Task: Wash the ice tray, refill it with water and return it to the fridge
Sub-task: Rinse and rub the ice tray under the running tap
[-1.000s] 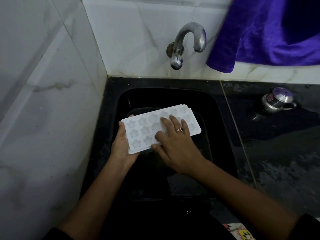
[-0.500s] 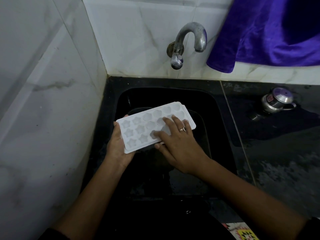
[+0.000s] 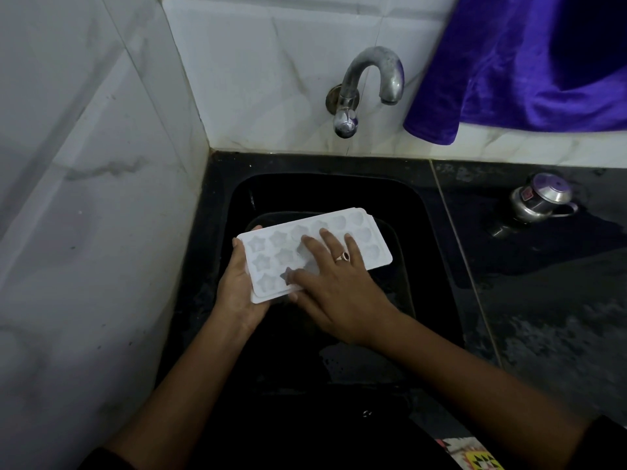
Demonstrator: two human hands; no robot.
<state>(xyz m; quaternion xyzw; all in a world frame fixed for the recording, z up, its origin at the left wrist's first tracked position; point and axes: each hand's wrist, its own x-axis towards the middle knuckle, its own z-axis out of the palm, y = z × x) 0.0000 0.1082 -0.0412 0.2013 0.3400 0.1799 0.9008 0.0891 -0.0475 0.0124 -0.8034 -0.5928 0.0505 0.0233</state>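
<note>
Left hand (image 3: 237,295) grips one end of the ice tray (image 3: 368,247); right hand (image 3: 339,288) lies on it, fingers straight

I read this as a home kitchen: black sink (image 3: 437,212), wall tap (image 3: 369,86), white tiles (image 3: 264,56), steel pot (image 3: 539,201).

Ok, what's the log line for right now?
left hand: grips ice tray end | right hand: flat on its cups | where: over sink | tap: off

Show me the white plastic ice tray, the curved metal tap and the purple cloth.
white plastic ice tray (image 3: 371,251): head view, bare right end.
curved metal tap (image 3: 368,58): head view, top of the bend.
purple cloth (image 3: 509,62): head view, middle folds.
</note>
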